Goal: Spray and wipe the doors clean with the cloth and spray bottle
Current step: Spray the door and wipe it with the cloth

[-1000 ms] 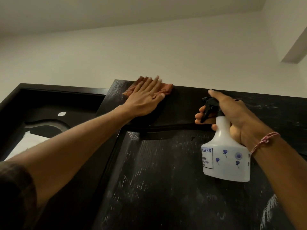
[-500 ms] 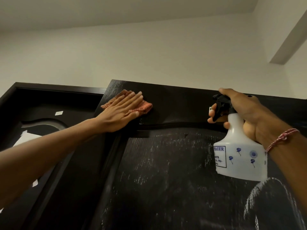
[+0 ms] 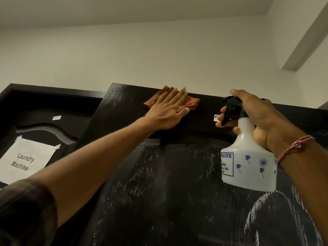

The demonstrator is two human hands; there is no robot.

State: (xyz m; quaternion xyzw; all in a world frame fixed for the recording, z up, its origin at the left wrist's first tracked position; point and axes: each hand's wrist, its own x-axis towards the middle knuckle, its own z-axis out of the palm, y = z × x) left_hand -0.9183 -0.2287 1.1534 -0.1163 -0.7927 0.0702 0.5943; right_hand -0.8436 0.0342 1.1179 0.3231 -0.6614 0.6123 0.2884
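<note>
At the far left, a white paper sign (image 3: 26,160) reading "Laundry Machine" is hanging by taped corners on a recessed door (image 3: 35,110), with a small white sticker (image 3: 56,117) above it. A plaid sleeve (image 3: 26,213) is filling the lower left corner, and the bare left forearm (image 3: 99,162) is reaching up and to the right from it.

In front, a dark door (image 3: 159,201) is taking up most of the view, its face streaked with whitish marks. The left hand (image 3: 166,110) is lying flat just below this door's top edge, fingers straight and close together. It is pressing a reddish-orange cloth (image 3: 190,102) against the wood. The cloth is showing past the fingertips and on both sides of the hand.

Further right, a small white label (image 3: 215,116) is sitting on the door, partly hidden behind the sprayer. The right hand (image 3: 257,119) is gripping the neck of a white spray bottle (image 3: 248,162), with the thumb over the black spray head (image 3: 230,109) and the fingers curling around the trigger. Whether the trigger is being squeezed cannot be told. The bottle is hanging in the air in front of the door's upper right part, nozzle pointing left. It is carrying small blue flower prints and a boxed label. A red-and-white thread (image 3: 294,146) is circling the right wrist.

The two hands are working apart, near each other but not touching. A pale wall (image 3: 159,50) is rising behind the door.
</note>
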